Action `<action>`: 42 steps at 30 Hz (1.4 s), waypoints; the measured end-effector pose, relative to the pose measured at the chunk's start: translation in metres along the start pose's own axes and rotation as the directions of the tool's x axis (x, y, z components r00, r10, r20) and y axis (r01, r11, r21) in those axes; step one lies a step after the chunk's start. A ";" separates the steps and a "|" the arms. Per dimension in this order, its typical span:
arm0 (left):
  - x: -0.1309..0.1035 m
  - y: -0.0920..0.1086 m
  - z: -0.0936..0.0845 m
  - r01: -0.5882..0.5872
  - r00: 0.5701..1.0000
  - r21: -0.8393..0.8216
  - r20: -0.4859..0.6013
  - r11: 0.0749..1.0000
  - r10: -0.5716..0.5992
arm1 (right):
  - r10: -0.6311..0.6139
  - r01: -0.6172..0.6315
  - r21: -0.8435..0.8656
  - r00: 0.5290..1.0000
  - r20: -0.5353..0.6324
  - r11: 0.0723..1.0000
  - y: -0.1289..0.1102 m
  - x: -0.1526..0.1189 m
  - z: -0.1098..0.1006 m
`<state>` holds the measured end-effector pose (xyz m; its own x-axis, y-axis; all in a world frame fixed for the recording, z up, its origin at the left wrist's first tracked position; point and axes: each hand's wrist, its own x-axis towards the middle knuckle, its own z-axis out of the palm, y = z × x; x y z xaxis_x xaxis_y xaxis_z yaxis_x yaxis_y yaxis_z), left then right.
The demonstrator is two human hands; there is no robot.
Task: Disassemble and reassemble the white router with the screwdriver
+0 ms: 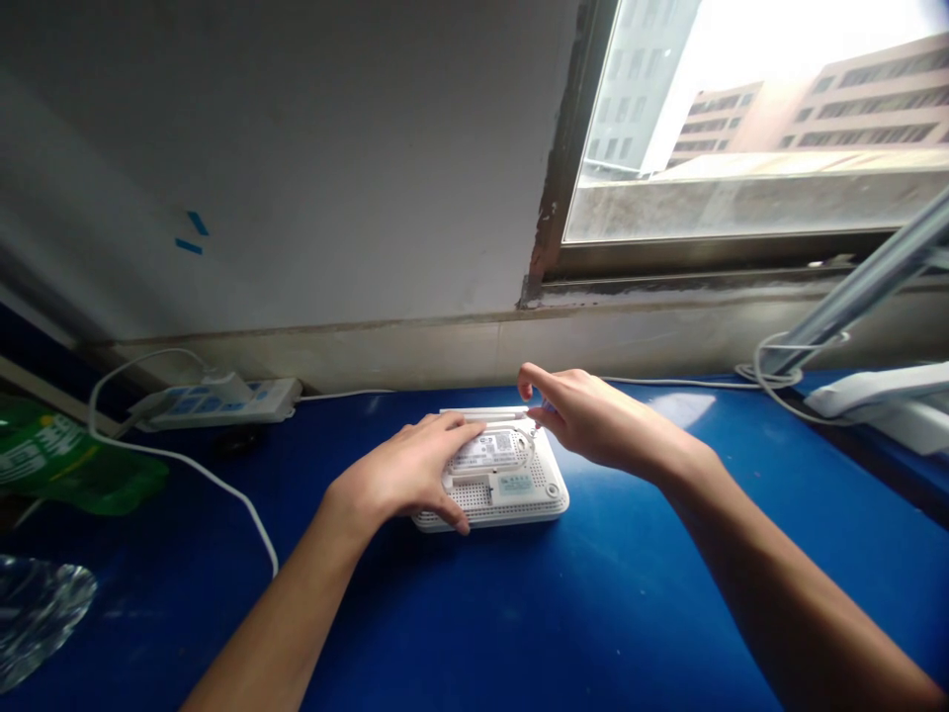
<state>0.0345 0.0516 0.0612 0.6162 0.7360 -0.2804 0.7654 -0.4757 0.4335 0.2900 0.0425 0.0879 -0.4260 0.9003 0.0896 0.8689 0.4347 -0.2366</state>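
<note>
A white Wi-Fi router [526, 485] lies on the blue tabletop with its vented, labelled underside facing up. My left hand [419, 465] grips its left side, fingers across the underside and thumb at the near edge. At the far right corner, my right hand [585, 410] is closed in a pinch, its index finger bent. A small bluish, see-through bit shows between those fingers; most of it is hidden, so I cannot tell what it is. Along the router's far edge runs a white bar, perhaps a folded antenna.
A power strip [222, 403] with a white plug stands at the back left, its cable [215, 480] looping forward. A green bottle [74, 460] and clear plastic [41, 613] are at the left. A metal lamp-like arm [852, 287] with a coiled cord stands at the right, below a window.
</note>
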 end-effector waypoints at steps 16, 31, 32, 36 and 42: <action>0.000 -0.001 0.000 0.008 1.000 0.020 0.004 1.000 -0.008 | -0.093 0.093 0.047 0.996 0.001 0.995 0.004 0.001 0.003; 0.000 -0.002 0.002 0.013 1.000 0.028 0.006 1.000 -0.013 | -0.106 0.115 0.094 0.990 -0.091 0.989 0.009 0.012 0.018; 0.000 -0.002 0.002 0.013 1.000 0.029 0.006 0.999 -0.013 | -0.128 0.139 0.118 0.987 -0.095 0.983 0.011 0.011 0.018; 0.000 -0.004 0.003 0.004 1.000 0.025 0.000 1.000 -0.004 | -0.148 0.160 0.150 0.985 -0.088 0.976 0.009 0.009 0.014; 0.001 -0.005 0.003 0.002 1.000 0.030 0.006 1.000 -0.002 | -0.043 0.052 0.081 0.993 -0.114 0.995 0.007 0.016 0.015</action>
<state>0.0317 0.0530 0.0560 0.6160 0.7340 -0.2861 0.7716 -0.4890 0.4067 0.2854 0.0595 0.0733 -0.4315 0.8776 0.2090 0.8224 0.4779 -0.3088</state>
